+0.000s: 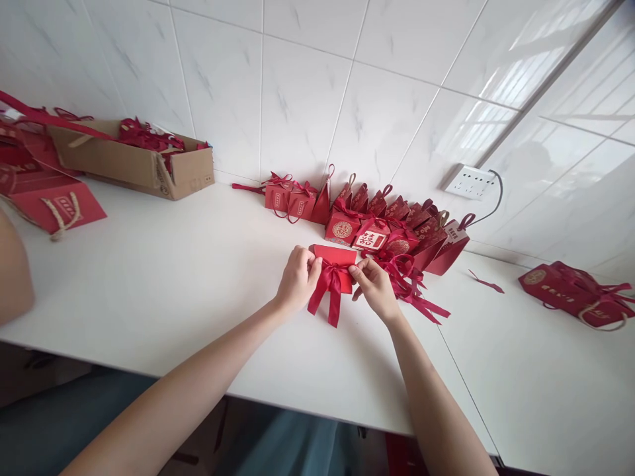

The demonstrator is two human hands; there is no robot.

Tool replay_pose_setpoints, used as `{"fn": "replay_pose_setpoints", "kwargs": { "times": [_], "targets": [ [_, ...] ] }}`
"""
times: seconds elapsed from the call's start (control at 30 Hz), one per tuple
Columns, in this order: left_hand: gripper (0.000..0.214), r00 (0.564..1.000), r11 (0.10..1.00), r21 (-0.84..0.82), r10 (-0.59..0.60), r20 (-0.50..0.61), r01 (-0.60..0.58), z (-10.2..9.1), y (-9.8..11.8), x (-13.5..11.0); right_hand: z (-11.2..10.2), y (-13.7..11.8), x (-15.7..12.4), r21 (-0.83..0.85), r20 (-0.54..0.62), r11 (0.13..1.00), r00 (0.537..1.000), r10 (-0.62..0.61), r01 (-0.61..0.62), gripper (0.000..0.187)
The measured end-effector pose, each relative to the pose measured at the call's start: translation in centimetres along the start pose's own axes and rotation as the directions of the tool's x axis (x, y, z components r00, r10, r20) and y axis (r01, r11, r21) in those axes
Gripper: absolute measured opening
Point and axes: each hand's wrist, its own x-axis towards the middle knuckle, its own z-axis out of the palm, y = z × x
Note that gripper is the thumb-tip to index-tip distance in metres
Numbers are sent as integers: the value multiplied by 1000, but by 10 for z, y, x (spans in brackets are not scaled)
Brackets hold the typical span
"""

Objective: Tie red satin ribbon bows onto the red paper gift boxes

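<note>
A small red gift box (335, 254) stands on the white table in front of me, with a dark red satin ribbon (333, 285) tied in a bow across its front. Both tails of the ribbon hang down toward me. On the bow's left side, my left hand (299, 281) is closed in a pinch on the ribbon. My right hand (376, 284) pinches it at the right side, thumb against fingers. Fingers cover the ends of the bow's loops. Just beyond my right hand lies a heap of loose red ribbons (404, 281).
Behind the box, several red gift boxes (342, 228) stand in rows near the tiled wall. A cardboard box (143, 165) holds red ribbons at the back left. Red boxes (54, 201) with rope handles and another person's arm (14, 271) are at left. Another red box (575, 291) lies right.
</note>
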Motion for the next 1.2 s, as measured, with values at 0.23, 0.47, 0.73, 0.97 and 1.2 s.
{"fn": "replay_pose_setpoints", "kwargs": {
  "times": [0.23,0.47,0.73,0.97,1.2],
  "targets": [
    [20,1000,1000,-19,-15,-24,15,0,0,1,-5,-4,0,43,22,998,998,50,-51,45],
    [22,999,995,-88,-45,-8,44,-1,0,2,-3,-10,-4,-42,-92,998,995,49,-53,42],
    [23,985,979,-107,-173,22,175,-2,4,0,39,-37,-41,-520,195,854,969,155,-32,40],
    [26,973,961,-155,-221,62,228,-5,7,1,54,-23,-38,-278,291,947,925,245,-163,22],
    [26,974,962,-158,-227,-8,223,-6,5,5,40,-22,-34,-274,532,936,776,338,-219,22]
  ]
}}
